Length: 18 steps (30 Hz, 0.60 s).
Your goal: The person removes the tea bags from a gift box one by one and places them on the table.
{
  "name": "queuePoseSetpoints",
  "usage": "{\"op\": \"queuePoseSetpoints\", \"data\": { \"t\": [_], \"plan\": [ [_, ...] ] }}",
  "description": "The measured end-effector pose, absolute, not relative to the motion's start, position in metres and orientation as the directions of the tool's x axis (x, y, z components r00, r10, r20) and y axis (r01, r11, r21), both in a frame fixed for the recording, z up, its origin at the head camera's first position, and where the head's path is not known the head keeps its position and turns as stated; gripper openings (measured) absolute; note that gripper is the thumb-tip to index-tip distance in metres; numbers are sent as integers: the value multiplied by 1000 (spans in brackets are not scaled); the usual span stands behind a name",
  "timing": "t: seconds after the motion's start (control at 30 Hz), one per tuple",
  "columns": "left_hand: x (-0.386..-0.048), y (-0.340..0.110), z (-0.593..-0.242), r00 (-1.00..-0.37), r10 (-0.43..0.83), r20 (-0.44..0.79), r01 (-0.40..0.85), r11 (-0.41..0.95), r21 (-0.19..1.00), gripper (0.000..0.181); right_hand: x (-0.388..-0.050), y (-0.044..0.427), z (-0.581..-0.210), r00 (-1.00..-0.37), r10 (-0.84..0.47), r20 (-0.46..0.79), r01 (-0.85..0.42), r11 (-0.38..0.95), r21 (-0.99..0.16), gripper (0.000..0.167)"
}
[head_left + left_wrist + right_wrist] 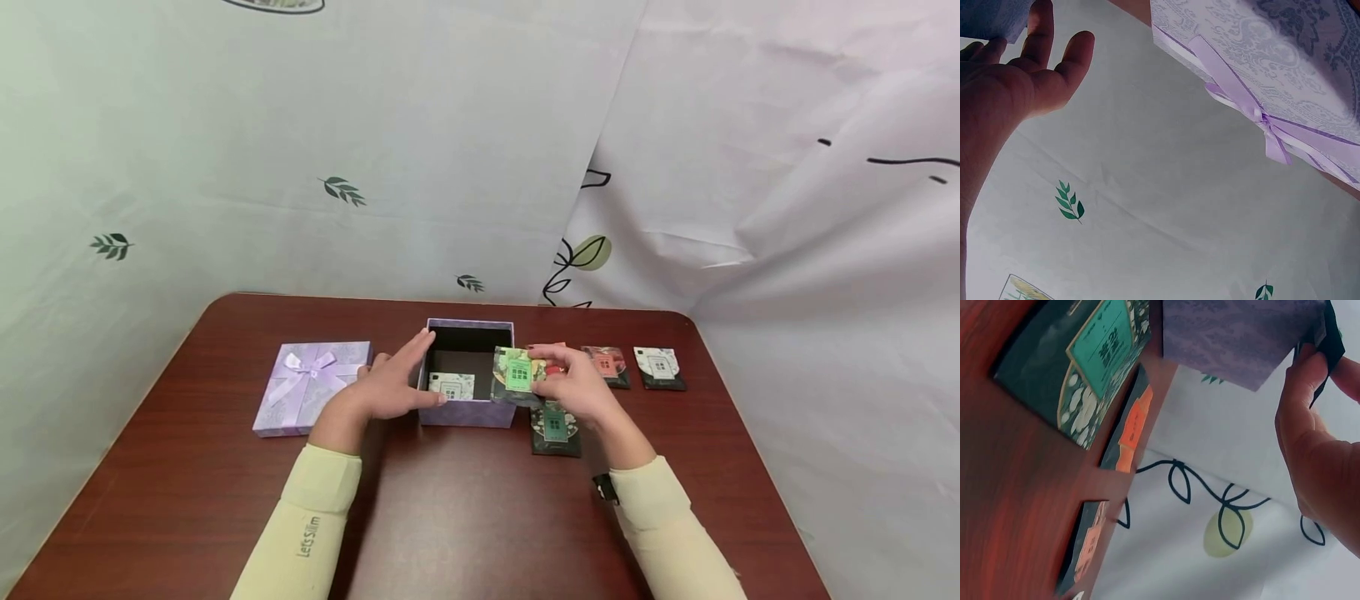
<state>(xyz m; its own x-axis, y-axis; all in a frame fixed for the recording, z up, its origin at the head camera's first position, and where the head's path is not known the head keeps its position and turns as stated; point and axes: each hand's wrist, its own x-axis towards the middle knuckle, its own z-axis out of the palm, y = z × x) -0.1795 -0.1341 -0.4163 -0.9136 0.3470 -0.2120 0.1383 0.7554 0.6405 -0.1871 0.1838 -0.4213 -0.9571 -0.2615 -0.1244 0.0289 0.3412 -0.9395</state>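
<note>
A lidless purple box [467, 414] with a dark inside stands at the middle of the table. Inside, near its front left, lies a sachet with a white label [453, 386]. My left hand [386, 387] is spread along the box's left side, thumb at the front rim and forefinger near the back corner. Between thumb and fingers, my right hand [576, 383] pinches a flat sachet with a bright green label [518, 372], above the box's right rim. In the right wrist view this sachet [1332, 347] shows edge-on as a dark packet.
The purple patterned lid [276, 417] with a ribbon bow lies left of the box. Right of the box are a dark-green-labelled sachet [555, 429], a red-orange one [606, 365] and a white one [660, 367]. Another orange-labelled sachet [1134, 428] is partly hidden behind my right hand.
</note>
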Motion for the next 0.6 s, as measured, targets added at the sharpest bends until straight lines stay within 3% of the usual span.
{"op": "queuePoseSetpoints", "data": {
  "t": [0.6],
  "plan": [
    [-180, -135, -421, -913, 350, -207, 144, 754, 641, 101, -173, 231, -432, -962, -237, -135, 64, 284, -957, 49]
  ]
}}
